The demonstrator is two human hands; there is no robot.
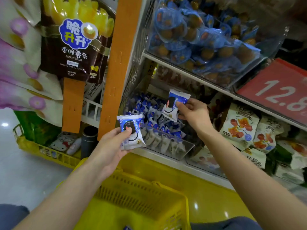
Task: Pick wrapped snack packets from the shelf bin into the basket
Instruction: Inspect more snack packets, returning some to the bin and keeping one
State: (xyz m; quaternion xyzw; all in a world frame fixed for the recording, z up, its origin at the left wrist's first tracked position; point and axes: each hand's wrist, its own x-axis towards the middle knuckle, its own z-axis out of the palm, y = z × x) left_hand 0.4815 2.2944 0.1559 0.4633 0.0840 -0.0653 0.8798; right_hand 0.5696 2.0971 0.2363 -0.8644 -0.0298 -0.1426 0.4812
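A clear shelf bin [186,151] holds several blue-and-white wrapped snack packets [154,125]. My left hand [113,145] grips one packet [132,135] in front of the bin's left corner, thumb on its face. My right hand [194,113] pinches a second packet [174,105] lifted above the pile in the bin. A yellow plastic basket [142,200] sits directly below my arms; a bit of a blue-and-white packet [127,227] shows at its bottom edge.
An orange shelf upright [116,67] stands left of the bin. Above is a bin of blue-wrapped round snacks [204,40] and a red price sign [279,90]. White-and-orange packets [240,125] lie to the right. Potato-stick bags [74,47] hang left; another yellow basket [33,146] sits below them.
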